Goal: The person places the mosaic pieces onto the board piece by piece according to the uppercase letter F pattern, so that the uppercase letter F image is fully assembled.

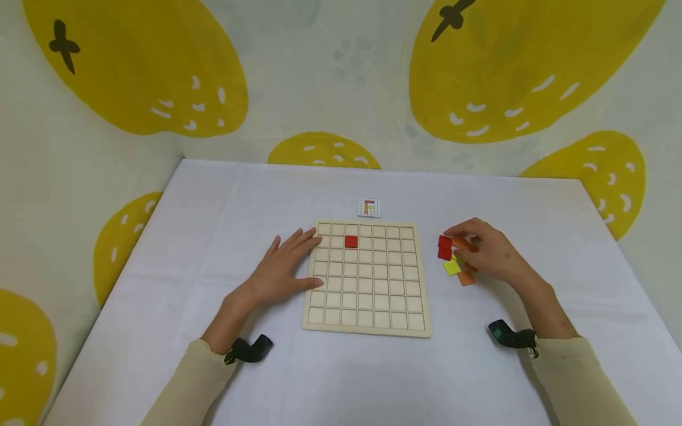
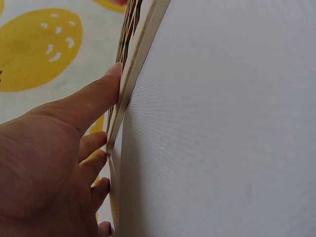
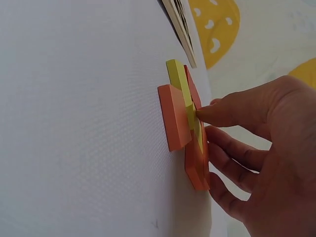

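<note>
My left hand (image 1: pixel 279 269) lies spread along the left side of a wooden grid board (image 1: pixel 366 330), thumb and fingertips on its frame. One red square tile (image 1: pixel 351 241) sits in a cell near the board's top. Right of the board, my right hand (image 1: pixel 487 251) bends over a small pile of tiles, thumb and fingertips touching them. Two red tiles (image 1: pixel 444 253) stick out at the pile's left, by the index fingertip. A yellow tile (image 1: pixel 452 267) and an orange tile (image 3: pixel 173 118) lie nearer me. Other orange tiles are partly hidden under the hand.
A small printed card (image 1: pixel 369 207) with a coloured grid pattern lies just beyond the board. White cloth (image 1: pixel 229 195) covers the table, and patterned fabric (image 1: pixel 325 71) hangs behind it. Each wrist carries a black camera mount (image 1: pixel 511 336).
</note>
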The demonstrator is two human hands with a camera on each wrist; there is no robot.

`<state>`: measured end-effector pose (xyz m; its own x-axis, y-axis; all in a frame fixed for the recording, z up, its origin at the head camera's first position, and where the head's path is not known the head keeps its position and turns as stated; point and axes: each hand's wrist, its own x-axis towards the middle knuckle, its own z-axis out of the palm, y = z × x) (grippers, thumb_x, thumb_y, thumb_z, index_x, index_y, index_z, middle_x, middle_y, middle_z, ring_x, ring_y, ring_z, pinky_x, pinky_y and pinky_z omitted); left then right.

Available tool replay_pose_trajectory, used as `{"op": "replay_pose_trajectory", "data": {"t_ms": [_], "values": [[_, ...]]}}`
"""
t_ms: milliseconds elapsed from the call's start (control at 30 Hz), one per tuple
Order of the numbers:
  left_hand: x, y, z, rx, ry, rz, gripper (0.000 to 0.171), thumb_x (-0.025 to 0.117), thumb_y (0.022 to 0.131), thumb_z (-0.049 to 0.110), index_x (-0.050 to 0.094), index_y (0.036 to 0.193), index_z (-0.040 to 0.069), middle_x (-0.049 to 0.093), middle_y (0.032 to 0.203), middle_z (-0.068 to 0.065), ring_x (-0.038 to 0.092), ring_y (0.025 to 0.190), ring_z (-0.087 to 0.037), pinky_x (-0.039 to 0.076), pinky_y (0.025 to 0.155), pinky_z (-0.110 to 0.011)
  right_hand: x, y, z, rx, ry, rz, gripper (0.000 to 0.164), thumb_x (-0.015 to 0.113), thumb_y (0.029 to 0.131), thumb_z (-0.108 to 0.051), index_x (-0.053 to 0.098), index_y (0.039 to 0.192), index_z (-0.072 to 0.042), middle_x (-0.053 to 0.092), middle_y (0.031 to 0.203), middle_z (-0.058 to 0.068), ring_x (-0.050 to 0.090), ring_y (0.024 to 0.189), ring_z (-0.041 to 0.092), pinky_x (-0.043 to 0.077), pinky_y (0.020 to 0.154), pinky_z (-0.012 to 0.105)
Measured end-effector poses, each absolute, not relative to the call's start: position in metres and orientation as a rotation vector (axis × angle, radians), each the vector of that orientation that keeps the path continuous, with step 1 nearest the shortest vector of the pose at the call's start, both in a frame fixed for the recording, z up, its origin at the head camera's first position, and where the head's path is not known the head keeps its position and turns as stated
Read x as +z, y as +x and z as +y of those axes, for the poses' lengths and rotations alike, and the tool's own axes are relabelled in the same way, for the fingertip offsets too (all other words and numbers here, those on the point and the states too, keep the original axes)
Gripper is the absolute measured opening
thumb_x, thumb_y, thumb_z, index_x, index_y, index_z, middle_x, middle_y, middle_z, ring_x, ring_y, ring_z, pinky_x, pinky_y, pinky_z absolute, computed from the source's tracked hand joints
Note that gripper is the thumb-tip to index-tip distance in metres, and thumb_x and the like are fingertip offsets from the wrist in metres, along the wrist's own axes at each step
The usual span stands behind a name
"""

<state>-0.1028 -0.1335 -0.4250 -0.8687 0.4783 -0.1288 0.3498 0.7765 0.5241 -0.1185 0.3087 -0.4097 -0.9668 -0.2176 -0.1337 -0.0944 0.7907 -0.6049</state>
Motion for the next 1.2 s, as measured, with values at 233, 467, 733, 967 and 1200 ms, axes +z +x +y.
{"op": "replay_pose_trajectory", "data": {"t_ms": [233, 467, 733, 967, 1200], "values": [[-0.427, -0.103, -0.134, 0.734, 0.646, 2.712, 0.09, 0.077, 0.091, 0.049, 0.034, 0.164, 0.019, 0.022, 0.176, 0.0, 0.014, 0.165, -0.029, 0.004, 0.131, -0.066, -0.412, -0.118, 0.306, -0.931, -0.258, 2.777, 0.033, 0.068, 0.096, -0.008, 0.069, 0.129, -0.008, 0.063, 0.129, 0.014, 0.057, 0.114, 0.035, 0.054, 0.093, 0.047], [-0.427, -0.103, -0.134, 0.737, 0.638, 2.698, 0.09, 0.077, 0.091, 0.049, 0.033, 0.164, 0.02, 0.021, 0.176, 0.0, 0.012, 0.166, -0.029, 0.003, 0.131, -0.065, -0.412, -0.121, 0.302, -0.902, -0.284, 2.806, 0.035, 0.063, 0.095, -0.003, 0.072, 0.127, -0.009, 0.064, 0.121, 0.014, 0.055, 0.113, 0.033, 0.052, 0.095, 0.051], [-0.425, -0.104, -0.134, 0.737, 0.642, 2.702, 0.09, 0.076, 0.092, 0.049, 0.033, 0.165, 0.019, 0.022, 0.176, 0.0, 0.013, 0.165, -0.029, 0.003, 0.132, -0.064, -0.407, -0.13, 0.297, -0.837, -0.256, 2.783, 0.037, 0.058, 0.093, -0.002, 0.074, 0.125, -0.011, 0.063, 0.116, 0.015, 0.054, 0.104, 0.032, 0.049, 0.073, 0.032], [-0.426, -0.104, -0.135, 0.739, 0.642, 2.703, 0.089, 0.075, 0.092, 0.05, 0.033, 0.165, 0.02, 0.021, 0.176, 0.001, 0.013, 0.166, -0.027, 0.002, 0.132, -0.063, -0.406, -0.131, 0.298, -0.852, -0.195, 2.736, 0.033, 0.062, 0.097, -0.01, 0.068, 0.129, -0.008, 0.063, 0.121, 0.015, 0.058, 0.109, 0.034, 0.053, 0.075, 0.031], [-0.425, -0.104, -0.135, 0.737, 0.649, 2.707, 0.09, 0.076, 0.092, 0.05, 0.033, 0.165, 0.02, 0.021, 0.176, 0.002, 0.013, 0.166, -0.027, 0.003, 0.132, -0.064, -0.411, -0.131, 0.296, -0.866, -0.207, 2.778, 0.035, 0.073, 0.096, -0.018, 0.067, 0.128, -0.004, 0.062, 0.122, 0.017, 0.059, 0.109, 0.035, 0.05, 0.094, 0.045]]}}
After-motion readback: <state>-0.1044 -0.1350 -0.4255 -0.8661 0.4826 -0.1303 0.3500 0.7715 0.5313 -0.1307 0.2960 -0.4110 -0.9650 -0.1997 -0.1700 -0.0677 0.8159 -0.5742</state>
